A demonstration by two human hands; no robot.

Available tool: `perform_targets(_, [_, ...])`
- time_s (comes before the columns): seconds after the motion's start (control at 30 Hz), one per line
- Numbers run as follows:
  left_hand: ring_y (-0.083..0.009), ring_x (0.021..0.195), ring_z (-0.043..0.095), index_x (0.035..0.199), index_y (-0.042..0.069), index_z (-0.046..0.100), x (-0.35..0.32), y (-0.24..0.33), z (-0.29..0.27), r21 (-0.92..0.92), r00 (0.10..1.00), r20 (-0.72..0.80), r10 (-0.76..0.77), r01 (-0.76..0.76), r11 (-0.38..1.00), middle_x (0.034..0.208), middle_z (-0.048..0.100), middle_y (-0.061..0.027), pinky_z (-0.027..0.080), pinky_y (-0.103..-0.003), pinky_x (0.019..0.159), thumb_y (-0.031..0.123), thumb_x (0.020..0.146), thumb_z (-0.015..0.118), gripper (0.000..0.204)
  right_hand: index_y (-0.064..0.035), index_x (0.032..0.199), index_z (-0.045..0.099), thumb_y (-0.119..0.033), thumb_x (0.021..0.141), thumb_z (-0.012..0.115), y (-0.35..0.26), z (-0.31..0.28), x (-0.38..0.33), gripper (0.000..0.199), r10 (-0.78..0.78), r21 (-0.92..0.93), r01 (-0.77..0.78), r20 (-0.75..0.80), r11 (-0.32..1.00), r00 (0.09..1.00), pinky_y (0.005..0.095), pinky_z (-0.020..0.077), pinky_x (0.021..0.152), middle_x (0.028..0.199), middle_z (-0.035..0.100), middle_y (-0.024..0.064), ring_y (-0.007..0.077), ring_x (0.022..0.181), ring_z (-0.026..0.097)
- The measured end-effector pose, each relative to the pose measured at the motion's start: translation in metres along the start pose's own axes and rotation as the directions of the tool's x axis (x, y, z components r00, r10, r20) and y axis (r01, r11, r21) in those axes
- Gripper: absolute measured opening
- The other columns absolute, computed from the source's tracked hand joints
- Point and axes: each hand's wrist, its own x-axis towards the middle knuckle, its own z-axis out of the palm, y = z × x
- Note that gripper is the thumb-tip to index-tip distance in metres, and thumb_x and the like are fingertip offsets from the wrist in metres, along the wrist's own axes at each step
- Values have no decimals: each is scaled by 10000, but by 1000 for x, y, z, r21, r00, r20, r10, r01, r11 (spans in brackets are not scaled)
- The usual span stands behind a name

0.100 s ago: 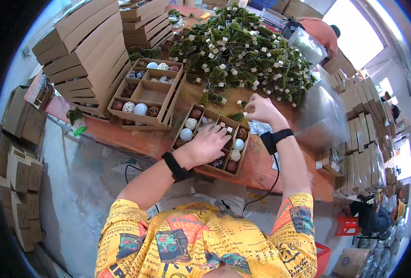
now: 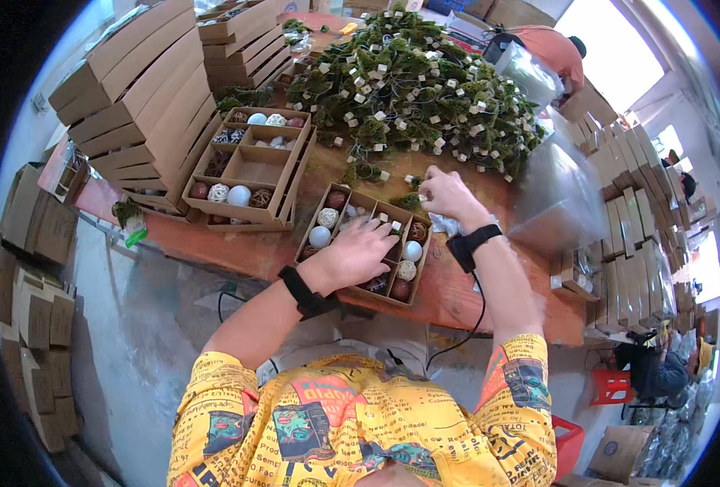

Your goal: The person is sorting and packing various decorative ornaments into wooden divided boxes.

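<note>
A divided cardboard box point(image 2: 388, 299) lies before me at the table's front edge. Dark red balls point(image 2: 337, 200), woven cream balls point(image 2: 328, 217), smooth pale balls point(image 2: 320, 236) and a brown wicker ball point(image 2: 419, 231) fill its side compartments. My left hand point(image 2: 358, 250) rests palm down over the middle compartments, fingers spread, hiding part of what is inside. Green moss with small pale cubes point(image 2: 384, 217) shows at its fingertips. Beyond the box's far right corner, my right hand point(image 2: 449, 197) pinches a pale cube by a moss strand point(image 2: 408, 200).
A large heap of green moss strands point(image 2: 425, 97) with pale cubes covers the table's far side. Filled divided boxes point(image 2: 258, 166) and tall cardboard stacks point(image 2: 144, 105) stand left. Clear plastic point(image 2: 559, 191) sits right. A person in an orange top point(image 2: 542, 49) bends over behind the heap.
The whole view has shifted slightly to the left. Both hands stay nearly where they were relative to the box and moss.
</note>
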Motion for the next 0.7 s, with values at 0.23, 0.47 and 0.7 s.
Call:
perform_targets(0.23, [-307, 893, 594, 1079, 19, 582, 33, 0, -30, -98, 902, -419, -108, 73, 993, 943, 615, -133, 464, -388, 806, 199, 768, 658, 367, -70, 831, 690, -174, 666, 660, -13, -30, -21, 197, 57, 122, -28, -246, 992, 968, 399, 418, 828, 940, 565, 116, 284, 894, 562])
perform_targets(0.47, [-234, 872, 611, 945, 44, 578, 79, 3, -25, 209, 858, -513, -19, 146, 967, 871, 614, -84, 462, -334, 750, 107, 694, 643, 266, -39, 840, 683, -111, 665, 715, -44, -52, -48, 191, 75, 238, 45, -470, 970, 880, 368, 455, 812, 970, 573, 124, 295, 923, 561])
perform_targets(0.7, [-210, 690, 644, 982, 17, 549, 109, -8, -2, -664, 844, -351, -405, 81, 743, 791, 644, -80, 503, -325, 604, 157, 847, 616, 205, 7, 840, 689, 1, 759, 661, -24, -30, -82, 86, 606, 711, -36, -570, 702, 554, 219, 462, 615, 887, 603, 54, 95, 727, 579])
